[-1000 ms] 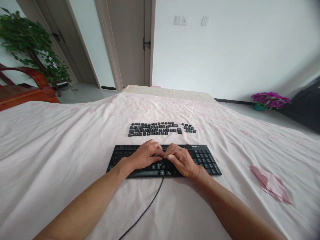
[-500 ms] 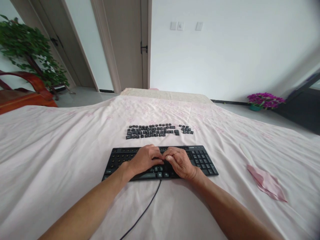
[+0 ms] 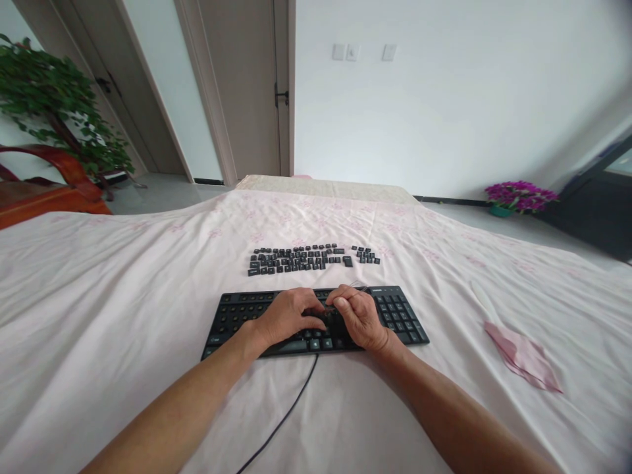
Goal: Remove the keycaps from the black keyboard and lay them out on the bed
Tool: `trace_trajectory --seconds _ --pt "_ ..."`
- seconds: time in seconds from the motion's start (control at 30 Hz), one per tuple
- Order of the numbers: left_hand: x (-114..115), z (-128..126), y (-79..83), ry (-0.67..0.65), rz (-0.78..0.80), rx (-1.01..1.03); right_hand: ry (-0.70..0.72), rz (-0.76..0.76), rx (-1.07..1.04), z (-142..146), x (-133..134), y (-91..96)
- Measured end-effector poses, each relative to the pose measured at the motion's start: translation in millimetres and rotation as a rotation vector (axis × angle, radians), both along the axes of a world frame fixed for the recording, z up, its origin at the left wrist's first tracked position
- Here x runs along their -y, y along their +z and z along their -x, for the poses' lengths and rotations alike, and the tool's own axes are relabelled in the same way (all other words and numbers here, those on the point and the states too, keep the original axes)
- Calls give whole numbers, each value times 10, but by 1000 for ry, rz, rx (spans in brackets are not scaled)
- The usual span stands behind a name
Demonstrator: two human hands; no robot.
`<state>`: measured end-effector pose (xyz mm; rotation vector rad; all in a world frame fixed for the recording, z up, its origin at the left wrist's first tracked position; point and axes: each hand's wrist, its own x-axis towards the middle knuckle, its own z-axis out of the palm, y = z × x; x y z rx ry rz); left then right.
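Observation:
A black keyboard (image 3: 415,322) lies across the cloth in front of me, many of its left-side keys stripped of their caps. My left hand (image 3: 291,319) rests over its middle, thumb and forefinger apart, with no held thing visible between them. Close beside it, my right hand (image 3: 359,317) is closed in a pinch over the keys right of the middle. Thin wire loops, seemingly a wire keycap puller (image 3: 359,285), stick out behind the right fingers. Both hands hide the central keys. Loose black keycaps (image 3: 296,260) lie in rows just beyond the keyboard.
A smaller group of keycaps (image 3: 365,255) sits to the right of the main rows. The keyboard cable (image 3: 291,411) runs toward me over the pink-white cloth (image 3: 148,296). At the right lies a pink cloth piece (image 3: 523,355) with a pale handle-like strip.
My right hand has tipped slightly up and away from the left fingertips, and the wire loops now show behind it. The left thumb and forefinger have spread a little wider.

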<state>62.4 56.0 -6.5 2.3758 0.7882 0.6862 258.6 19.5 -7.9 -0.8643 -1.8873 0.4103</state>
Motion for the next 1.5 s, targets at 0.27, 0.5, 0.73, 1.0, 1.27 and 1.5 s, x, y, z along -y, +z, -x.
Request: trace_trajectory --seconds 0.27,0.5,0.73,1.0,1.27,1.5 --pt "-39 43 3 58 159 158 -159 -123 102 -23 66 60" --pt "-31 79 28 71 -52 209 -99 -130 344 84 50 105" --pt "-81 151 -15 175 -143 174 -152 167 303 34 10 192" --pt "-83 145 -16 343 -207 130 -139 307 594 30 88 373" --pt "-115 145 -27 430 -222 212 -117 408 331 -23 -64 218" --pt "-150 143 -40 441 -221 209 -339 555 311 -317 -670 196"
